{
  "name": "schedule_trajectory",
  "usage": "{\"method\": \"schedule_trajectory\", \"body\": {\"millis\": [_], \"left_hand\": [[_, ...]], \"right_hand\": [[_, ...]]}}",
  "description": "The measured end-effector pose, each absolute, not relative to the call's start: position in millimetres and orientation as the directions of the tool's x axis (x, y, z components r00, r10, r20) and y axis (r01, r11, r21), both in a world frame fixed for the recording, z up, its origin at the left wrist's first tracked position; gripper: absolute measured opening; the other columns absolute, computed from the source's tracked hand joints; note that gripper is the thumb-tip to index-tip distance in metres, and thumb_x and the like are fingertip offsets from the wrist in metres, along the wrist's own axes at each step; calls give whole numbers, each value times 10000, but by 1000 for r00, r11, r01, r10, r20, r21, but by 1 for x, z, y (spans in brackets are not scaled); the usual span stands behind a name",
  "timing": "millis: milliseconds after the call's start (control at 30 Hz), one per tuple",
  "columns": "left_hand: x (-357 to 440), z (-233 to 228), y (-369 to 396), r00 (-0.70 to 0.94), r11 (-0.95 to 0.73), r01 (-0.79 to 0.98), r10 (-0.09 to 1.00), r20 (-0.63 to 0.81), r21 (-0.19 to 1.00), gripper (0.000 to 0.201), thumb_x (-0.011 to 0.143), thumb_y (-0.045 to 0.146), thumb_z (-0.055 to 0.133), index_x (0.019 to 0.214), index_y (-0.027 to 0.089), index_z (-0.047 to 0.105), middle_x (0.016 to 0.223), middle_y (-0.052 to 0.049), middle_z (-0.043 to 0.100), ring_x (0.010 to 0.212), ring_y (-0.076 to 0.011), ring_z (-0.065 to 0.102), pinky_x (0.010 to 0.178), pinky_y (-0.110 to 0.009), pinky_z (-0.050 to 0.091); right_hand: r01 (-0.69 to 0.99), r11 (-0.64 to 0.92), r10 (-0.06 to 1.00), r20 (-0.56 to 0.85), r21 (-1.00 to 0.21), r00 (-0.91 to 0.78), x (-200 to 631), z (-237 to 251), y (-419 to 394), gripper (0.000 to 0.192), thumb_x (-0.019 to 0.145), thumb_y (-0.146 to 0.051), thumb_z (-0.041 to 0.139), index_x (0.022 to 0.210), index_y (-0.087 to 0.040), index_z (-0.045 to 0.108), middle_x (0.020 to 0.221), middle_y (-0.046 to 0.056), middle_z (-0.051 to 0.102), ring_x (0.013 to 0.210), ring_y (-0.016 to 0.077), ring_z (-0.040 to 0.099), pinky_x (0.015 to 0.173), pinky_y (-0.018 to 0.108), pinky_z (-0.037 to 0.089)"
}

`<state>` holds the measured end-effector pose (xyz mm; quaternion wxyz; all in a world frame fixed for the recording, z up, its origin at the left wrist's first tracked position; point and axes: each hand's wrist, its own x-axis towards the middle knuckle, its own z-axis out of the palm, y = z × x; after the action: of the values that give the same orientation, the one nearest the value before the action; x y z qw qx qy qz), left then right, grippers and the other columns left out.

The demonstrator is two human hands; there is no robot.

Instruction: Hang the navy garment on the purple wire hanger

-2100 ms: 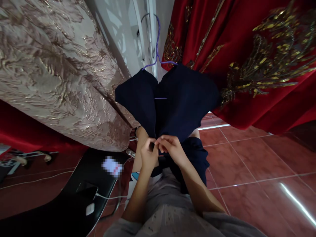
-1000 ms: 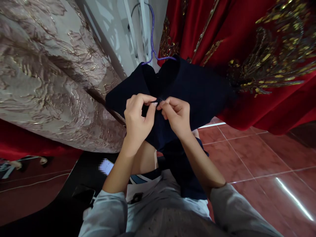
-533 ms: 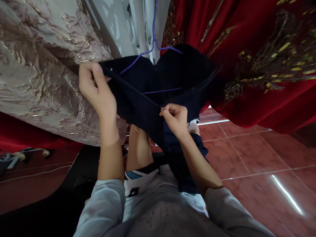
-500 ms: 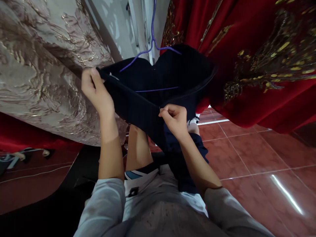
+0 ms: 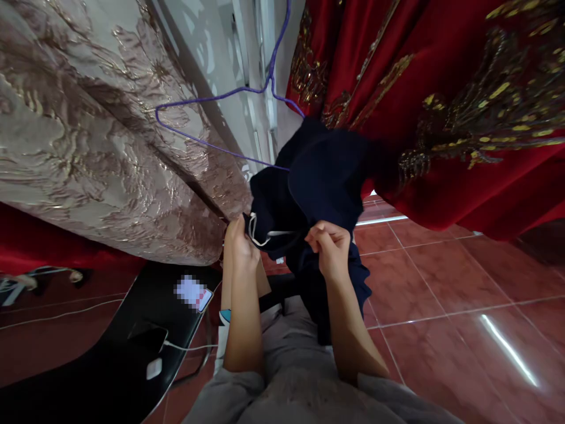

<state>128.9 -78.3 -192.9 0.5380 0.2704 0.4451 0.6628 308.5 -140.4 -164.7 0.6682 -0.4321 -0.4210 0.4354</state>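
Observation:
A dark navy garment (image 5: 322, 176) hangs half off a thin purple hanger (image 5: 212, 97); the hanger's left arm is bare, its right end still inside the cloth. My left hand (image 5: 241, 244) grips the garment's lower left edge, where a white cord loop shows. My right hand (image 5: 331, 247) pinches the same cloth a little to the right. Both hands are held in front of my chest.
A beige embroidered gown (image 5: 88, 135) hangs at left, a red gown with gold beading (image 5: 441, 106) at right. Below left stands a black table (image 5: 110, 353) with a phone and a white charger. Red floor tiles (image 5: 441, 294) spread to the right.
My hands dropped from the spread-open neckline and came together lower down. The garment's left shoulder slid off the hanger, leaving that arm of the hanger bare.

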Motion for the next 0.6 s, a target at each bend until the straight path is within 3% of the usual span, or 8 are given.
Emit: {"method": "schedule_trajectory", "body": {"millis": [67,133,200,300,367,433,600], "left_hand": [[135,-184,-91,-300,-133,-306,953,38,943,424,919,631,691,911,207,691,832,-56,729,861,-214,733,785,-328,579],[141,-168,-104,-230,-269,-139,945,234,953,405,986,618,608,909,227,682,867,-55,715,851,-210,713,779,-349,579],[147,-148,-115,-99,-414,-26,907,409,910,342,1024,546,596,905,237,684,913,-53,710,908,-213,708,849,-373,582],[156,-124,-123,37,-595,117,803,595,795,195,1021,406,653,940,236,705,1033,-67,698,1110,-231,685,1021,-409,542],[159,-118,-121,71,-634,207,769,635,745,196,1032,402,630,964,230,695,1163,-89,675,1226,-244,641,1086,-422,509],[155,-119,-114,86,-593,245,801,592,767,286,1063,480,546,988,231,665,1215,-100,672,1239,-248,636,1084,-415,508],[125,-139,-100,272,-369,123,905,326,921,524,1025,718,429,927,233,601,851,-59,653,807,-227,668,786,-357,565]], "right_hand": [[-153,310,910,246,-938,335,315,-163,-141,294,877,-326,675,617,-194,635,518,-30,468,493,103,401,520,258,345],[-34,367,879,335,-929,341,318,-159,-143,224,896,-397,699,773,-210,690,693,6,587,654,150,538,646,293,461],[54,422,880,424,-905,213,316,-153,-148,303,906,-489,701,1062,-231,724,1052,71,696,997,232,646,909,379,528],[-22,412,906,412,-911,-102,308,-144,-152,553,910,-506,720,1376,-234,601,1403,112,629,1329,286,574,1146,428,458],[-112,306,917,324,-946,-235,302,-138,-150,524,919,-425,733,1377,-221,582,1380,102,650,1302,260,603,1119,388,489],[-126,225,923,253,-966,-289,299,-133,-144,375,925,-343,717,1262,-197,639,1260,81,698,1196,231,650,1042,355,529],[-47,329,815,309,-943,-490,312,-106,-119,87,917,-194,629,928,-173,713,862,3,696,785,134,641,743,257,534]]}}
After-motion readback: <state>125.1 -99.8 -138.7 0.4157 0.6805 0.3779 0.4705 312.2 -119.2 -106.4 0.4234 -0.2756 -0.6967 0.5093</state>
